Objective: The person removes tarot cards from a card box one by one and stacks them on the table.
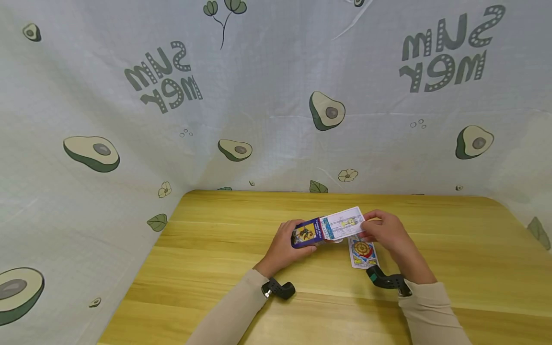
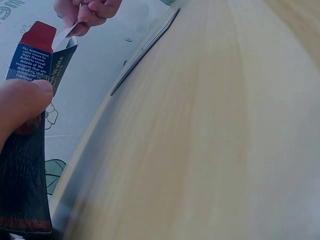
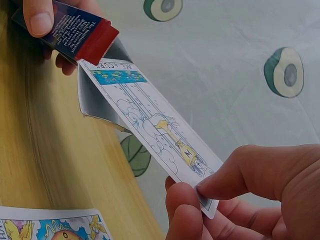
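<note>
A dark blue tarot card box (image 1: pixel 307 233) with red end flaps is gripped by my left hand (image 1: pixel 284 247), its thumb along one side. The box's mouth faces right. Between thumb and fingers, my right hand (image 1: pixel 388 235) pinches one end of a tarot card (image 3: pixel 155 125) lettered "Ace of Cups". That card's other end is at the box's open mouth; the left wrist view shows it only edge-on. Below the right hand, another tarot card (image 1: pixel 363 251) with an orange wheel picture lies face up on the table, partly covered in the head view.
The wooden table (image 1: pixel 207 268) reaches back to a white curtain (image 1: pixel 267 96) printed with avocados and leaves. Black camera mounts (image 1: pixel 280 289) sit on both wrists; the right one is close to the lying card.
</note>
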A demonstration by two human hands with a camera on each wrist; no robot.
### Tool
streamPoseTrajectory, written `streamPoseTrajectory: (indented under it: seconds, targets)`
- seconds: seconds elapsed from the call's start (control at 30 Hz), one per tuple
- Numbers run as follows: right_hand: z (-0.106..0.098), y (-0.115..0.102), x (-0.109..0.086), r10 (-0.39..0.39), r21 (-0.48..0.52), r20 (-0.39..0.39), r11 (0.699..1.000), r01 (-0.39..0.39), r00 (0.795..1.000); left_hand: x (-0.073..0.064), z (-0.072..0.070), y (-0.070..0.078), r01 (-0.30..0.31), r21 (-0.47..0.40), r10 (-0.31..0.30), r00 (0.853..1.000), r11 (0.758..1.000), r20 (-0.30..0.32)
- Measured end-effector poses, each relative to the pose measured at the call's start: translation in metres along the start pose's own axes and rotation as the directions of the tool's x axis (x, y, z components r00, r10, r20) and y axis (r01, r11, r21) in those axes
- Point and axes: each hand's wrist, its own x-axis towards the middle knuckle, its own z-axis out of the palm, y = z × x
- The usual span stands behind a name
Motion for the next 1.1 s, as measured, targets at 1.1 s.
streamPoseTrajectory:
  seconds: [1.1]
  targets:
    - [-0.025, 0.012, 0.002, 0.033, 0.044, -0.088, 0.999, -0.029, 0.996, 0.002, 0.001, -0.001, 0.012, -0.004, -0.012, 1.0, 1.0, -0.001]
